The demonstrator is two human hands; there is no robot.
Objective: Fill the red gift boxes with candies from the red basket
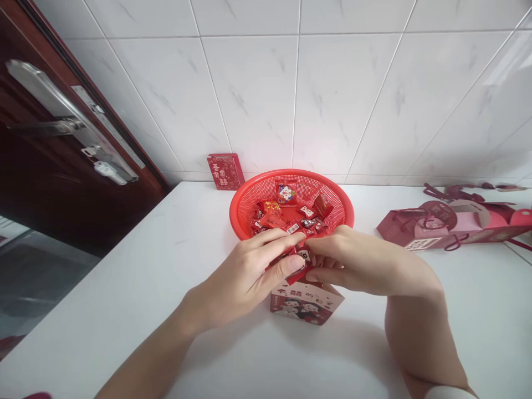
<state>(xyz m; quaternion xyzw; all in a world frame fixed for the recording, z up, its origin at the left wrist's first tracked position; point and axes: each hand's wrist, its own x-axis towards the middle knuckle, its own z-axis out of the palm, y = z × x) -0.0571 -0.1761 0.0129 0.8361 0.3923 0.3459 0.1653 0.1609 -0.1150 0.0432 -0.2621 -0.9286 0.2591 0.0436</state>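
Both hands meet over a small printed gift box (305, 307) that stands with its top open on the white table. My left hand (261, 263) is closed on red-wrapped candies (296, 275), its thumb on the near side. From the other side my right hand (332, 257) has its fingers bent against the same candies, just above the box's mouth. How many candies are held I cannot tell. Right behind the hands sits a red plastic basket (344, 202) with perforated walls. Several wrapped candies (272, 216) lie in it, mostly red.
A red box (225, 172) with white characters stands against the tiled wall (253, 100) behind the basket's left side. Several dark pink gift boxes (419, 227) with ribbons lie in a row at the right. A brown door (45, 177) with a metal handle is at the left, beyond the table edge.
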